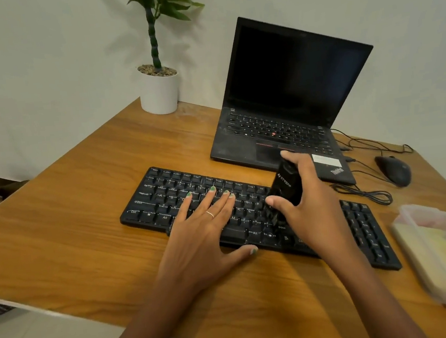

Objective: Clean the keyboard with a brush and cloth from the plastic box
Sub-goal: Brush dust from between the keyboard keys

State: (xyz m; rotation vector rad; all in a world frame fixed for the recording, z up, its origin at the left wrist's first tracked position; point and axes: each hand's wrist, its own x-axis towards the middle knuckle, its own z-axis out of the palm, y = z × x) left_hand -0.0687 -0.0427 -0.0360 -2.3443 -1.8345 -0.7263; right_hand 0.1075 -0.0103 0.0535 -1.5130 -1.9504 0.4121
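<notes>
- A flat black full-size keyboard with white lettering [248,215] lies slantwise on the wooden table with an orange-brown grain [84,224], its left end farther from the camera and its number pad toward the right near edge.
- The left hand [204,234] lies flat on the keys left of centre, fingers straight and spread, thumb reaching over the keyboard's near edge; it grasps nothing and wears 1 thin ring.
- The right hand [308,204] is wrapped around a black brush with a chunky handle and pale printed lettering [286,189], thumb on the near side and fingers behind. The handle tilts up and away; its lower end meets the keys right of centre.
- A clear plastic box with a pale lid [439,250] sits on the table by the right edge, just beside the number pad; something yellowish shows blurred inside.
- Behind the keyboard stands an open black laptop with a dark screen [286,99].
- A black wired mouse [394,170] rests to the laptop's right.
- A green plant in a white pot [159,93] stands at the far corner.
</notes>
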